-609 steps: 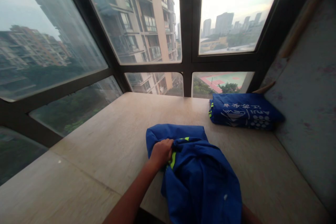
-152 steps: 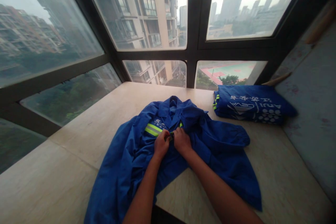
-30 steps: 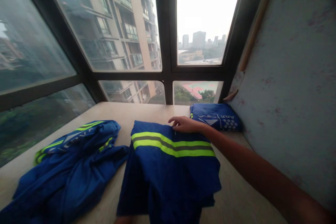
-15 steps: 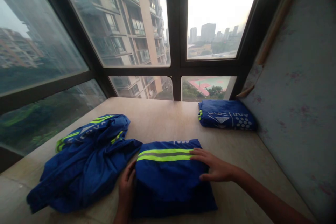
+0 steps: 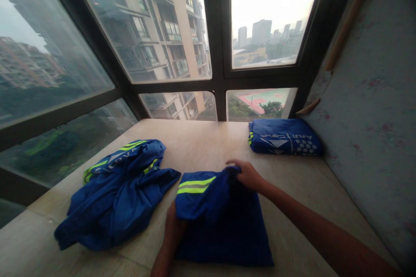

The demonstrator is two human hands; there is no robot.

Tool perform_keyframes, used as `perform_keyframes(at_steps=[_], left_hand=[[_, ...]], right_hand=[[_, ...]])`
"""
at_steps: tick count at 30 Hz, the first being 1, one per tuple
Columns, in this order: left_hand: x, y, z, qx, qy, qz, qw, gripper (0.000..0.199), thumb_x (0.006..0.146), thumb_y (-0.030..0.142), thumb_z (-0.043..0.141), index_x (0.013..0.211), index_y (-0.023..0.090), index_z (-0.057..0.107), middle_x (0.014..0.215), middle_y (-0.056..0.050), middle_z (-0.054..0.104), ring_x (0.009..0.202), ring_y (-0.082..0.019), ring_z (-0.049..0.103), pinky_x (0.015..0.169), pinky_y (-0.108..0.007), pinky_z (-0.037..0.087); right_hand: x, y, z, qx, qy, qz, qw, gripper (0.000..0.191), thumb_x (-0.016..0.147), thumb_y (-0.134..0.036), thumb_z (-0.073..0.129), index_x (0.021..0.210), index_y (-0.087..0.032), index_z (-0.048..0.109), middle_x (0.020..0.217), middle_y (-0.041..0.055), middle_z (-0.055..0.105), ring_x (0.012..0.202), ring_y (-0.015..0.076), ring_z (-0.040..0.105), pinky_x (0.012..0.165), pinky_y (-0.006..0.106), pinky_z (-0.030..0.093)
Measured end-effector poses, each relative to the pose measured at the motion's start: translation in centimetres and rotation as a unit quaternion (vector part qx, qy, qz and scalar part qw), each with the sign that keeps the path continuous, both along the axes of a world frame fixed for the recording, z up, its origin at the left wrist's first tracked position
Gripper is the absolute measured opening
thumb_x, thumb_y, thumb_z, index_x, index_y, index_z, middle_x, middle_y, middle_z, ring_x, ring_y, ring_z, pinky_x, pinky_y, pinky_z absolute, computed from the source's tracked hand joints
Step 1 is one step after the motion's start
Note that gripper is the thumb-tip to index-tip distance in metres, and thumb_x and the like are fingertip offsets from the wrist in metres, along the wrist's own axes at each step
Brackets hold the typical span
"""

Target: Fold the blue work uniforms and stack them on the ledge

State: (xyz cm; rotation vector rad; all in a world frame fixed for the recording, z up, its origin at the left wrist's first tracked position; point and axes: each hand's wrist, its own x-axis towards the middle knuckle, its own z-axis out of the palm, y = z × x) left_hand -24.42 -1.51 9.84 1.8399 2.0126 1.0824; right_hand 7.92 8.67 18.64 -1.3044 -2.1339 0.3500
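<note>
A folded blue work jacket point(image 5: 227, 238) with a yellow-and-grey reflective stripe lies in front of me. My right hand point(image 5: 249, 176) grips the far right corner of its upper layer, which is raised and bunched there. At the jacket's left edge, my left hand point(image 5: 175, 224) is curled under the lifted layer, its fingertips hidden by the cloth. To the left lies a second blue jacket point(image 5: 120, 199), crumpled, with matching stripes and white print; one end of it comes close to the folded one.
A neatly folded blue garment point(image 5: 286, 137) with white lettering sits at the back right, beside the papered wall point(image 5: 373, 138). All rest on a pale stone-like surface point(image 5: 198, 143). Dark-framed windows point(image 5: 221, 84) border the back and left.
My right hand has gone from lying on the jacket's right side to gripping its far corner, lifting the upper layer. My left hand has moved under the left edge. The view has shifted slightly.
</note>
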Motion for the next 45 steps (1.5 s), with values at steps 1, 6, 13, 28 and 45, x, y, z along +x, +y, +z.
perform_keyframes(at_steps=[1, 6, 13, 28, 45], left_hand=[[0.1, 0.1, 0.2, 0.001, 0.010, -0.019, 1.000, 0.047, 0.078, 0.043, 0.059, 0.117, 0.018, 0.066, 0.123, -0.014, 0.069, 0.116, -0.031, 0.064, 0.101, -0.047, 0.052], [0.6, 0.0, 0.8, -0.011, 0.039, -0.037, 0.999, 0.049, 0.088, 0.045, 0.053, 0.126, 0.017, 0.061, 0.130, -0.014, 0.064, 0.123, -0.030, 0.059, 0.108, -0.052, 0.044], [0.7, -0.1, 0.5, -0.018, 0.042, -0.025, 0.999, 0.052, 0.089, 0.048, 0.052, 0.130, 0.016, 0.057, 0.132, -0.015, 0.063, 0.125, -0.030, 0.057, 0.109, -0.051, 0.043], [6.8, 1.0, 1.5, -0.137, 0.082, 0.084, 0.984, 0.067, 0.092, 0.035, 0.048, 0.149, 0.004, 0.033, 0.142, -0.025, 0.053, 0.125, -0.036, 0.057, 0.101, -0.047, 0.047], [3.2, 11.8, 13.4, 0.048, -0.413, -0.053, 0.908, 0.065, 0.073, 0.031, 0.075, 0.132, 0.020, 0.052, 0.120, -0.009, 0.069, 0.109, -0.023, 0.067, 0.095, -0.036, 0.052]], right_hand=[[0.0, 1.5, 1.0, 0.007, 0.014, -0.036, 0.999, 0.028, 0.093, -0.036, 0.063, 0.115, -0.019, 0.064, 0.116, 0.0064, 0.065, 0.098, 0.0202, 0.064, 0.085, 0.039, 0.055], [-0.1, 6.4, 3.0, 0.031, 0.056, -0.133, 0.989, 0.037, 0.095, -0.038, 0.061, 0.126, -0.018, 0.057, 0.127, 0.0091, 0.059, 0.107, 0.0227, 0.062, 0.089, 0.044, 0.054], [0.8, 3.2, -1.7, -0.015, 0.045, -0.181, 0.982, 0.028, 0.095, -0.036, 0.058, 0.118, -0.020, 0.062, 0.113, 0.0083, 0.065, 0.094, 0.0193, 0.065, 0.081, 0.035, 0.054], [2.3, -2.3, -8.2, -0.135, -0.080, -0.181, 0.971, 0.067, 0.076, -0.032, 0.072, 0.138, -0.017, 0.051, 0.119, 0.0171, 0.061, 0.107, 0.0324, 0.061, 0.087, 0.039, 0.049], [2.9, 6.5, 7.9, 0.047, 0.233, 0.001, 0.971, 0.028, 0.077, -0.018, 0.061, 0.104, -0.019, 0.065, 0.100, 0.0051, 0.071, 0.093, 0.0214, 0.066, 0.087, 0.034, 0.051]])
